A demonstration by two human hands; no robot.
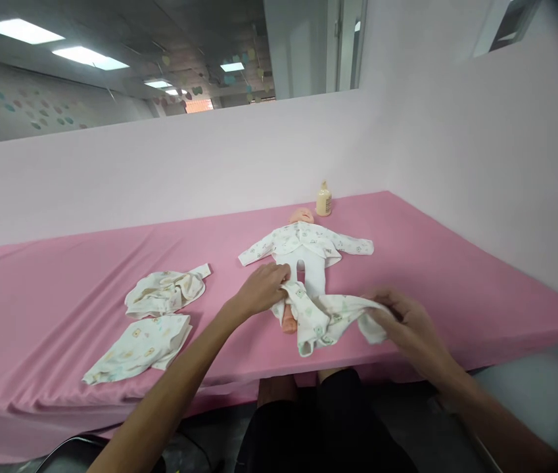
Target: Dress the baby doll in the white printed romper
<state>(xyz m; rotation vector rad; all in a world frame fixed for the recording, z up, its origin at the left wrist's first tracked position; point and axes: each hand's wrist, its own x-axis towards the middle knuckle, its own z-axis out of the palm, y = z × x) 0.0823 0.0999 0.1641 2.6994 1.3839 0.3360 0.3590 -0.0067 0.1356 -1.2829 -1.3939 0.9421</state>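
A baby doll (301, 215) lies on its back on the pink-covered table, head toward the wall. It wears a white printed jacket (303, 238) with the sleeves spread wide, and plain white leg clothing (315, 276). Over the doll's lower legs, a pair of printed baby pants (313, 322) is stretched between my hands. My left hand (266, 286) is closed on the cloth beside the doll's leg. To the right, my right hand (401, 318) pinches the other end of the pants. One bare doll foot (289, 320) shows below the cloth.
A crumpled printed baby top (165, 292) and folded printed pants (138, 348) lie on the left of the pink cloth (52, 315). A pump bottle (324, 199) stands behind the doll's head. White walls border the back and right; the table's front edge is near my knees.
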